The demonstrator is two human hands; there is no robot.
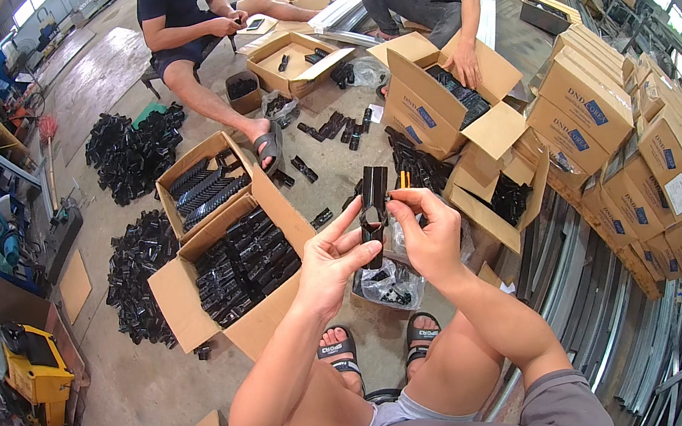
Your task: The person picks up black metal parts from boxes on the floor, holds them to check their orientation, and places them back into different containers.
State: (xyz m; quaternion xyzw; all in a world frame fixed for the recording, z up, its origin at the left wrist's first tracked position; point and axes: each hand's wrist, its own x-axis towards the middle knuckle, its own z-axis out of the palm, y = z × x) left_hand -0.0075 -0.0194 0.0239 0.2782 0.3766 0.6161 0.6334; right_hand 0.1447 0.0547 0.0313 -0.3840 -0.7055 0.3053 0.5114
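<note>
My left hand (330, 259) is closed around a black channel-shaped bracket (374, 186), held upright above my feet. My right hand (433, 230) is at the bracket's right edge, thumb and fingers pinched together. Whatever sits in that pinch is too small to make out. Thin orange-yellow sticks (404, 179) show just above the right fingers; I cannot tell whether they are held. Behind the hands lies a heap of black parts (417, 162). Below them is a plastic-lined box of small parts (391, 285), partly hidden by my hands.
On the left, an open carton of stacked black brackets (243, 263) adjoins another carton (208, 180), beside loose black piles (142, 265). To the right are an open carton (502, 198), metal profiles (563, 285) and stacked closed cartons (581, 111). Two people sit opposite, one reaching into a carton (422, 108).
</note>
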